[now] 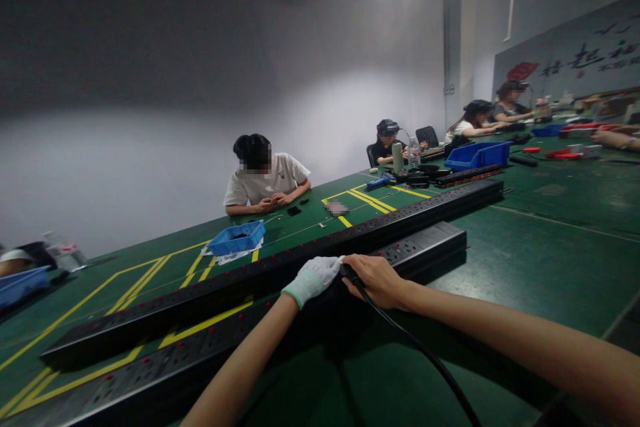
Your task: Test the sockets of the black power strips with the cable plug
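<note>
My left hand, in a white glove with a pale green cuff, is closed over the nearer long black power strip. Its fingertips meet those of my bare right hand. Between the right fingers is a black plug, held against the strip's socket face; how deep it sits is hidden by the hands. From it a black cable runs down toward me. Parallel behind lies a second long black power strip, lined with sockets and small red parts.
Across the green table, marked with yellow tape, a person leans over small black parts. Blue bins stand at mid-table, right and far left. A blue-handled tool lies farther back; several more people sit beyond.
</note>
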`<action>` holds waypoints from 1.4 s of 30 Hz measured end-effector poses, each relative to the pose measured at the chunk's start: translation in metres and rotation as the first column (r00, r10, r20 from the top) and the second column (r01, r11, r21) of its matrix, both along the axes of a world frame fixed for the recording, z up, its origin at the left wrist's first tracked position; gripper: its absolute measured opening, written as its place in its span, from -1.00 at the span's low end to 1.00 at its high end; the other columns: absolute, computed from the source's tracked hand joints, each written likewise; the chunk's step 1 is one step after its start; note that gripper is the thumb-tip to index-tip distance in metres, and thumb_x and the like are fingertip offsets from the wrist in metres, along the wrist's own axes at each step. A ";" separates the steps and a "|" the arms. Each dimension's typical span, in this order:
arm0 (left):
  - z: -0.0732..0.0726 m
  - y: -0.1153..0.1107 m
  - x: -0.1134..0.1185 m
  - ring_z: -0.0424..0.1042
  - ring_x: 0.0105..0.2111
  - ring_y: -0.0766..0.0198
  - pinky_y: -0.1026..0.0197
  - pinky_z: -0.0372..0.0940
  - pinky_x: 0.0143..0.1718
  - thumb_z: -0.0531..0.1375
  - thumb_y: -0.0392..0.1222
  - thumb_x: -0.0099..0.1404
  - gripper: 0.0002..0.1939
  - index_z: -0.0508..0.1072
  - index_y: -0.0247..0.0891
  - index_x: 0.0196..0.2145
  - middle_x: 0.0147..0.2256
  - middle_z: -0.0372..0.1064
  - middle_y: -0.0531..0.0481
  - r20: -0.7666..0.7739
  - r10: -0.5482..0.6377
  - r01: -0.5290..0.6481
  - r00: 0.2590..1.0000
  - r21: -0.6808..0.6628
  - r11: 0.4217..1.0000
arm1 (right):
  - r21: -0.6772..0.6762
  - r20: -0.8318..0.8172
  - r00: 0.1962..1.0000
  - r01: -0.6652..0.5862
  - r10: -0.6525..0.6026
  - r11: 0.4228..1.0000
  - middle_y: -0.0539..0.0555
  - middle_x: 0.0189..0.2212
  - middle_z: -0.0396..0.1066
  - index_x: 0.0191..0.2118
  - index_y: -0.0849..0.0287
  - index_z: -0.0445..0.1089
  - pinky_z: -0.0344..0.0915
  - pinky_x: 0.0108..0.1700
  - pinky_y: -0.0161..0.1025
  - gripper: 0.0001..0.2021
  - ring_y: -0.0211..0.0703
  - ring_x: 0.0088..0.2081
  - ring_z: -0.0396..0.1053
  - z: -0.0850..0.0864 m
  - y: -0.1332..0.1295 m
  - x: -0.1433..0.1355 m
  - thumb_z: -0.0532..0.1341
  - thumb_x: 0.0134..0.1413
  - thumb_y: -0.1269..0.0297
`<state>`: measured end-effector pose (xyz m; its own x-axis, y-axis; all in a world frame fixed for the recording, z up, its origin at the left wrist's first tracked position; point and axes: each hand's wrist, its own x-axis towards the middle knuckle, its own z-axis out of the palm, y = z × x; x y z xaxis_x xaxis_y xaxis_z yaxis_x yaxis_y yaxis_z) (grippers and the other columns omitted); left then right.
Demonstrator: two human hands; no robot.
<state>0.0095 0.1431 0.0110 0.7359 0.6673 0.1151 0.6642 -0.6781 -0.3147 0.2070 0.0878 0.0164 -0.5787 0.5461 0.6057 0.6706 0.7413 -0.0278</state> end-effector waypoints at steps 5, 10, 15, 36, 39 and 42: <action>0.001 0.000 0.000 0.36 -0.08 0.14 0.11 0.31 -0.10 -0.07 -0.30 0.35 -0.66 0.19 -0.28 0.06 0.01 0.29 -0.19 -0.008 -0.005 0.005 1.000 0.000 1.000 | 0.018 0.003 1.000 0.001 -0.001 1.000 0.12 -0.30 0.39 -0.11 0.21 0.18 0.24 -0.29 -0.26 -0.78 -0.12 -0.30 0.37 0.000 0.000 0.000 0.08 0.13 0.27; 0.002 -0.001 0.001 0.36 -0.07 0.14 0.09 0.31 -0.10 -0.06 -0.32 0.34 -0.66 0.19 -0.28 0.07 0.00 0.30 -0.20 -0.002 -0.005 0.005 1.000 0.010 1.000 | 0.044 0.012 1.000 0.011 -0.011 0.999 0.11 -0.30 0.39 -0.11 0.21 0.17 0.25 -0.29 -0.26 -0.78 -0.11 -0.31 0.37 -0.002 0.001 0.000 0.08 0.13 0.27; 0.001 -0.001 0.001 0.35 -0.05 0.14 0.09 0.31 -0.10 -0.05 -0.33 0.33 -0.66 0.19 -0.28 0.06 0.01 0.29 -0.20 0.002 -0.004 0.004 1.000 0.013 1.000 | 0.049 0.010 1.000 0.005 -0.005 0.999 0.10 -0.32 0.39 -0.12 0.21 0.18 0.25 -0.30 -0.26 -0.79 -0.12 -0.32 0.37 -0.001 0.001 0.000 0.07 0.13 0.27; 0.000 0.000 0.000 0.35 -0.06 0.16 0.12 0.30 -0.10 -0.06 -0.31 0.35 -0.68 0.20 -0.27 0.05 0.01 0.28 -0.21 0.014 0.004 -0.004 1.000 -0.008 1.000 | 0.030 0.009 1.000 0.002 -0.003 1.000 0.11 -0.31 0.39 -0.13 0.21 0.18 0.23 -0.29 -0.28 -0.79 -0.14 -0.31 0.36 -0.001 0.002 0.000 0.07 0.13 0.27; 0.001 -0.001 0.001 0.34 -0.05 0.15 0.11 0.31 -0.10 -0.06 -0.31 0.34 -0.66 0.20 -0.27 0.06 0.02 0.28 -0.22 0.013 0.008 -0.008 1.000 -0.011 1.000 | 0.024 0.022 1.000 0.015 -0.016 1.000 0.11 -0.30 0.39 -0.13 0.22 0.18 0.22 -0.29 -0.28 -0.79 -0.13 -0.30 0.36 -0.001 0.001 0.000 0.07 0.13 0.26; 0.003 -0.002 0.002 0.34 -0.04 0.15 0.11 0.31 -0.10 -0.06 -0.31 0.34 -0.65 0.19 -0.27 0.08 0.02 0.28 -0.21 0.007 0.009 -0.009 1.000 -0.021 1.000 | 0.003 0.063 0.997 0.042 -0.042 0.999 0.12 -0.30 0.39 -0.14 0.22 0.18 0.20 -0.30 -0.30 -0.79 -0.14 -0.31 0.37 0.003 -0.001 -0.002 0.06 0.15 0.22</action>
